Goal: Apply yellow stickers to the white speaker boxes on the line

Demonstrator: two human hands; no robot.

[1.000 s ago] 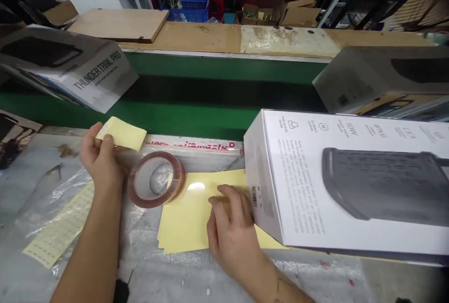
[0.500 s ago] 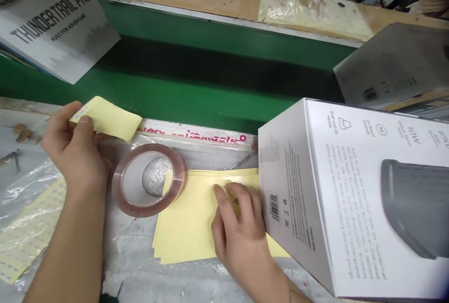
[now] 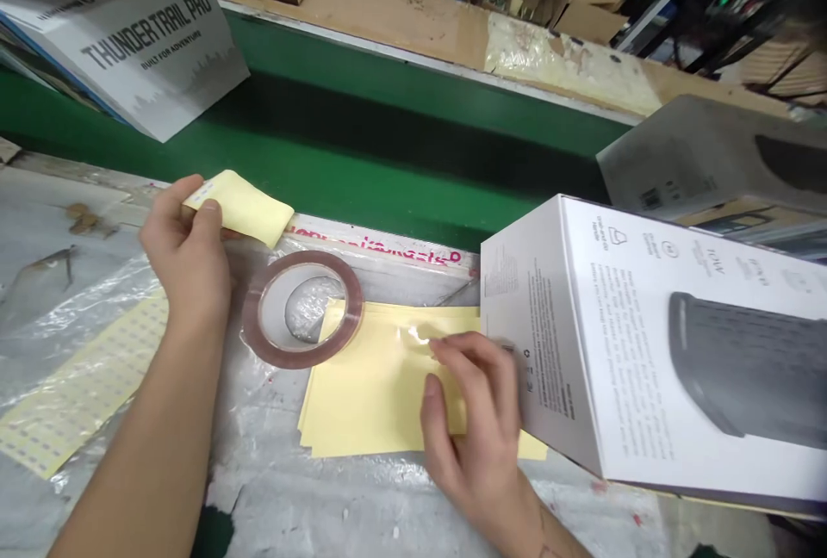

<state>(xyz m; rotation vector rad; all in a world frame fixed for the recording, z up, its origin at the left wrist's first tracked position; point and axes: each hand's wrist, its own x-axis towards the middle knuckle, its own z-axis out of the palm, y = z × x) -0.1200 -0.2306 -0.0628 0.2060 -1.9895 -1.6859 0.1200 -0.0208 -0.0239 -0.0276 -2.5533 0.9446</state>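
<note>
My left hand (image 3: 187, 239) pinches a small yellow sticker sheet (image 3: 249, 207) between thumb and fingers, with a few pale marks at its held end. My right hand (image 3: 478, 403) is above a stack of yellow sheets (image 3: 368, 412), its thumb and index finger apart. By the index fingertip is a small shiny clear patch (image 3: 417, 336); whether it sticks to the finger I cannot tell. A roll of clear brown-tinted tape (image 3: 353, 300) lies flat, overlapping the stack's left corner. A printed white speaker box (image 3: 585, 325) stands right of my right hand.
Beyond the bench runs a green conveyor belt (image 3: 362, 170). A Thundertrail Pro box (image 3: 174, 67) sits on its left and another box (image 3: 685, 153) on its right. At left lie a sheet of small labels (image 3: 83, 394) under clear plastic and a thin metal tool (image 3: 55, 261).
My right hand's index finger has lifted and its thumb has spread away. The left hand still holds the yellow sheet. The whole view has shifted, with the bench things appearing farther right.
</note>
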